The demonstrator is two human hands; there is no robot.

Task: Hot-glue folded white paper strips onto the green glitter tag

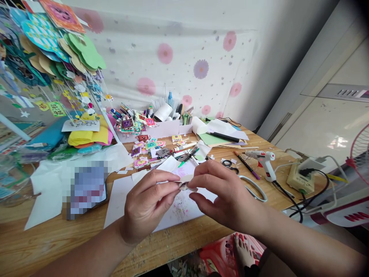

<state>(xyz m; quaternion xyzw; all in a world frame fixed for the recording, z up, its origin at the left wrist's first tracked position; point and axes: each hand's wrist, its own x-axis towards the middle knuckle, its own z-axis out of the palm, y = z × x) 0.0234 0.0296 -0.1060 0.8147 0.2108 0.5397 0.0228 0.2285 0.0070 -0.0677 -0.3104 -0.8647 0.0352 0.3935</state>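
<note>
A small pale piece, seemingly folded paper (186,179), is held up over the white sheet (121,196). My left hand (150,202) pinches its left end between thumb and fingers. From the other side, the bent fingers of my right hand (220,190) press on its right end, with the thumb a little lower. Fingers cover most of the piece, so its full shape is hidden. Under and behind the hands, the sheet carries pink and dark smudges. Just beyond lie a green marker (184,159) and loose scraps of paper.
Small coloured paper cutouts (151,144) lie behind the hands, before a white box (164,129) of pens. To the right are black-handled scissors (230,165), a glue gun (266,163) and a power strip (301,179). A blurred-out phone (88,192) lies left; paper ornaments (63,42) hang above.
</note>
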